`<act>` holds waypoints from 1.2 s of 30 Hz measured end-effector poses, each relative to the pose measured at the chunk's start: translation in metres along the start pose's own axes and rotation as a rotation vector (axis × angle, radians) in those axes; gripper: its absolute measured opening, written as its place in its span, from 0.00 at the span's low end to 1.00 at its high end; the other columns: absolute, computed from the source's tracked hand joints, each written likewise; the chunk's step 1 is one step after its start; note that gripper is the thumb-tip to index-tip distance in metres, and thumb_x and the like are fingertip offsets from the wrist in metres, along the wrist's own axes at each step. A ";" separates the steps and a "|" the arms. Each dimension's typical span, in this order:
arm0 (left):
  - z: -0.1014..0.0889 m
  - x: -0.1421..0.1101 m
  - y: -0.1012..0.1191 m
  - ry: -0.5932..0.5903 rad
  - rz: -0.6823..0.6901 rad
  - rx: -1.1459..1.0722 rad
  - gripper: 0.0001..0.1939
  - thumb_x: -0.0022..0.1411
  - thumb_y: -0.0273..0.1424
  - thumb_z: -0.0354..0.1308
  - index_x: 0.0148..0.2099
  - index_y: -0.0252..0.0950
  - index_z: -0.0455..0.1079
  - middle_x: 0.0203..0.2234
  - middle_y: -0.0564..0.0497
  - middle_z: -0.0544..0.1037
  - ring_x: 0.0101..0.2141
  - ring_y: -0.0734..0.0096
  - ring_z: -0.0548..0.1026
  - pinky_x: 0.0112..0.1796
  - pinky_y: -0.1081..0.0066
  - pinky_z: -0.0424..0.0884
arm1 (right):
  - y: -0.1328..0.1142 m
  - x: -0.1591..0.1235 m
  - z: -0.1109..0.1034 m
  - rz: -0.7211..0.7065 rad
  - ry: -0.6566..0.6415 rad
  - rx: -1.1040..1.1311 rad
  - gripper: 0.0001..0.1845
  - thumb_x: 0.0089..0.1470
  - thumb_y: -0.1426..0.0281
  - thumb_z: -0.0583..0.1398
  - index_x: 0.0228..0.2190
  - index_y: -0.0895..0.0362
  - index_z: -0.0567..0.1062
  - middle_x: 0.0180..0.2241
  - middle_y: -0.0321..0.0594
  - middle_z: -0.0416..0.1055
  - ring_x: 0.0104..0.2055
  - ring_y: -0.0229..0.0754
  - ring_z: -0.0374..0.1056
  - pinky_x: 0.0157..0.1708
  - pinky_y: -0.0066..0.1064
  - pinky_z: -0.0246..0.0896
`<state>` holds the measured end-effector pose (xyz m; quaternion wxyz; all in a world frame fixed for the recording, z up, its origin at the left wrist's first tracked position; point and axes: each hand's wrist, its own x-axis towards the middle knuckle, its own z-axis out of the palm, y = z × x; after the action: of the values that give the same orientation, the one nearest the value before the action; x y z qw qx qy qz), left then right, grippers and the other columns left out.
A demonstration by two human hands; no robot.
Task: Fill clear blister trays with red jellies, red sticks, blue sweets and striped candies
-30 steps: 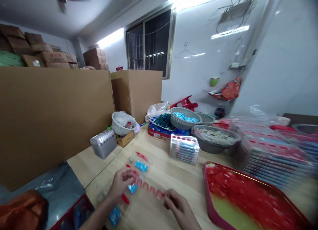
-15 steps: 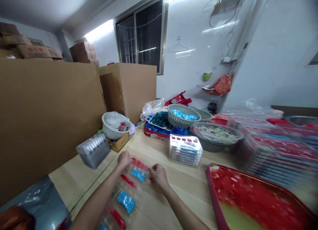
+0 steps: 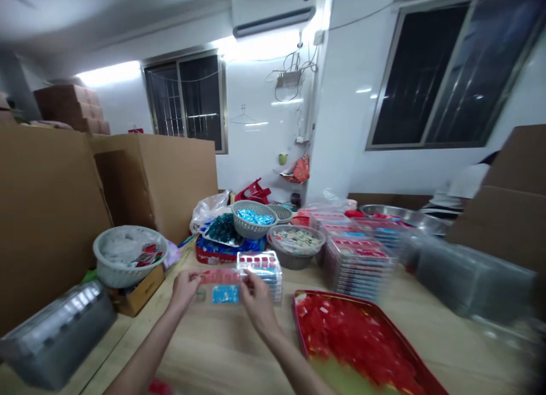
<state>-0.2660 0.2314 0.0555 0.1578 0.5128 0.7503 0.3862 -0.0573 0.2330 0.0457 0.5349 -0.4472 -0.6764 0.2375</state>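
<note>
Both my hands hold a clear plastic tray [image 3: 219,285] with red and blue pieces in it, lifted above the wooden table [image 3: 222,349]. My left hand [image 3: 184,287] grips its left end and my right hand [image 3: 256,299] grips its right end, fingers closed on the edges. Just behind the tray lies a stack of filled clear trays [image 3: 261,270]. A red tray of small red pieces [image 3: 354,344] sits to the right of my right hand.
Baskets of blue and mixed pieces [image 3: 255,220] stand at the back. A white basket [image 3: 128,257] on a small box and a grey stack [image 3: 55,332] are at left. Tall stacks of trays [image 3: 358,258] and cardboard boxes [image 3: 162,173] surround the table. A person sits at far right [image 3: 464,190].
My hands have lifted the clear tray off the table and carried it away from me, toward the stack. The view has swung to the right.
</note>
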 end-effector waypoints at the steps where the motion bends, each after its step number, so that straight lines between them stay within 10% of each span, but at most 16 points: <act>1: 0.009 0.007 0.020 -0.005 0.061 0.082 0.11 0.54 0.26 0.50 0.34 0.33 0.74 0.24 0.51 0.77 0.29 0.69 0.75 0.28 0.74 0.66 | 0.000 0.018 -0.019 -0.003 0.007 -0.037 0.19 0.51 0.69 0.53 0.42 0.62 0.74 0.34 0.46 0.75 0.34 0.43 0.71 0.36 0.31 0.64; 6: 0.060 0.030 0.101 -0.054 0.125 0.190 0.13 0.58 0.29 0.48 0.37 0.32 0.74 0.37 0.42 0.78 0.40 0.62 0.74 0.38 0.71 0.66 | 0.016 0.085 -0.078 0.151 -0.032 -0.320 0.19 0.49 0.73 0.53 0.43 0.62 0.74 0.34 0.46 0.76 0.38 0.45 0.70 0.40 0.31 0.60; 15: 0.080 -0.003 0.136 -0.122 -0.026 0.352 0.29 0.61 0.40 0.43 0.58 0.25 0.57 0.53 0.28 0.64 0.52 0.39 0.64 0.47 0.49 0.61 | 0.033 0.077 -0.111 0.263 -0.175 -0.325 0.14 0.52 0.69 0.56 0.39 0.62 0.76 0.36 0.45 0.75 0.38 0.42 0.68 0.39 0.28 0.59; 19: 0.081 -0.090 0.145 0.119 0.379 0.211 0.30 0.63 0.40 0.42 0.62 0.28 0.49 0.57 0.32 0.59 0.57 0.46 0.58 0.53 0.50 0.57 | 0.033 0.040 -0.174 0.235 -0.229 -0.252 0.15 0.52 0.67 0.56 0.40 0.61 0.75 0.37 0.40 0.75 0.36 0.37 0.68 0.36 0.25 0.60; 24: 0.141 -0.287 0.119 -0.326 1.249 -0.007 0.23 0.62 0.36 0.46 0.58 0.37 0.59 0.51 0.40 0.70 0.55 0.54 0.63 0.54 0.55 0.59 | 0.047 -0.033 -0.263 0.205 -0.525 -0.427 0.08 0.47 0.75 0.57 0.25 0.61 0.77 0.25 0.36 0.74 0.29 0.38 0.68 0.30 0.24 0.58; 27: 0.206 -0.379 0.099 -0.366 1.412 0.092 0.19 0.63 0.35 0.48 0.56 0.40 0.62 0.50 0.40 0.72 0.52 0.51 0.68 0.50 0.52 0.64 | 0.060 -0.064 -0.292 0.266 -0.519 -0.736 0.09 0.43 0.78 0.57 0.27 0.61 0.78 0.29 0.42 0.76 0.34 0.43 0.69 0.35 0.27 0.58; 31: 0.258 -0.418 0.083 -0.046 1.392 0.104 0.10 0.60 0.35 0.53 0.44 0.44 0.69 0.42 0.44 0.78 0.45 0.53 0.74 0.53 0.46 0.57 | 0.071 -0.080 -0.294 0.252 -0.517 -0.783 0.15 0.43 0.78 0.59 0.36 0.60 0.77 0.38 0.46 0.76 0.43 0.46 0.69 0.41 0.28 0.58; 36: 0.228 -0.405 0.068 0.154 1.444 0.126 0.08 0.58 0.35 0.56 0.41 0.43 0.70 0.39 0.48 0.79 0.42 0.55 0.75 0.58 0.43 0.44 | 0.075 -0.090 -0.272 0.264 -0.507 -0.790 0.12 0.41 0.78 0.61 0.33 0.64 0.76 0.39 0.57 0.74 0.44 0.54 0.68 0.43 0.35 0.58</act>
<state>0.0938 -0.0225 -0.1073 -0.2197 0.8595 0.2546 0.3850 0.2256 0.1491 0.0253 0.1078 -0.6261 -0.7613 0.1300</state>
